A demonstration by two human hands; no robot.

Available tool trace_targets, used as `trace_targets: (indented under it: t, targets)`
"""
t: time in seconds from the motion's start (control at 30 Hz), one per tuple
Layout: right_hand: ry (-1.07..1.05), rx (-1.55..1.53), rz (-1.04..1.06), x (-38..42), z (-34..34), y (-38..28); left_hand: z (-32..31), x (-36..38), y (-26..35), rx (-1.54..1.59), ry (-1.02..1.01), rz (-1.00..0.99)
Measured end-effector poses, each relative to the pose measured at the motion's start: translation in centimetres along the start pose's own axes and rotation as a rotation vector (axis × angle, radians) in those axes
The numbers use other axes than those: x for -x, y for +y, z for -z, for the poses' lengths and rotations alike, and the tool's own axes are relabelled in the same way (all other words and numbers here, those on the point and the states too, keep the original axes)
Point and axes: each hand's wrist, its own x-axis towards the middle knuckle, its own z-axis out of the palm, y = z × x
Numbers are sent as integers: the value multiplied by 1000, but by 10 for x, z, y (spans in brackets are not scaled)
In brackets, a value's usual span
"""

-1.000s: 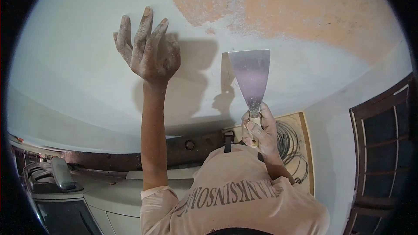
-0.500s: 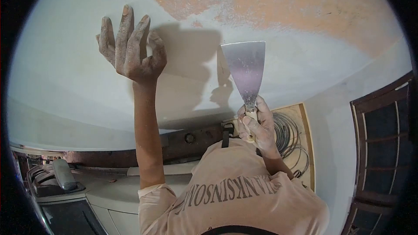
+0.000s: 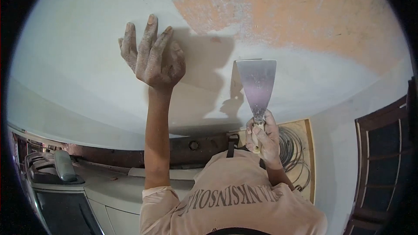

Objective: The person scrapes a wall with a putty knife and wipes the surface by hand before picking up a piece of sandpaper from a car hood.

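Note:
My left hand (image 3: 154, 58), dusted with pale powder, is raised against the white wall (image 3: 87, 69) with its fingers spread and slightly bent. To its right, my right hand (image 3: 269, 141) is closed around the pale handle of a putty knife (image 3: 257, 82). The wide, flared metal blade points up, its straight edge close to the wall, and its shadow falls just left of it. White powder covers the right fingers too. Above both hands, an orange patch (image 3: 300, 13) shows on the wall with scraped, speckled borders.
Coiled dark cable (image 3: 291, 146) lies in a shallow wooden tray (image 3: 310, 161) behind my right arm. A dark framed window or door (image 3: 383, 161) stands at far right. Lower left are a grey cabinet (image 3: 115, 191) and a grey-green object (image 3: 65, 165) on top.
The whole view has shifted, so the wall and both hands appear lower and further right. The putty knife sits slightly lower against the wall, its blade edge nearer its shadow.

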Motion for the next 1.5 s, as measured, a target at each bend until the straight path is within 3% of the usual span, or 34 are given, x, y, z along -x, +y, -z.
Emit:
trace_targets:
  t: [0.3, 0.4, 0.53, 0.83, 0.97, 1.1, 1.2, 1.33, 1.5]
  targets:
    - [-199, 33, 78, -18, -12, -15, 2, 12, 11, 15, -91, -34]
    - [-221, 16, 72, -23, -15, -16, -3, 21, 15, 98, -63, -167]
    - [-231, -28, 54, -28, -16, -13, 0, 25, 16, 104, -202, -195]
    - [-159, 1, 100, -23, -14, -8, 0, 22, 13, -30, -193, 29]
    - [-144, -16, 118, -19, -8, -9, -7, 34, 32, -156, -383, 71]
    - [-187, -112, 158, -17, -3, -4, -6, 42, 56, -27, -542, 98]
    - [-220, -144, 190, -15, 0, -6, -10, 56, 73, -35, -611, -46]
    - [-177, -104, 180, -11, -8, 4, 10, 70, 66, 163, -692, -46]
    - [-132, -97, 145, -10, -8, 1, 18, 59, 39, 452, -500, -112]
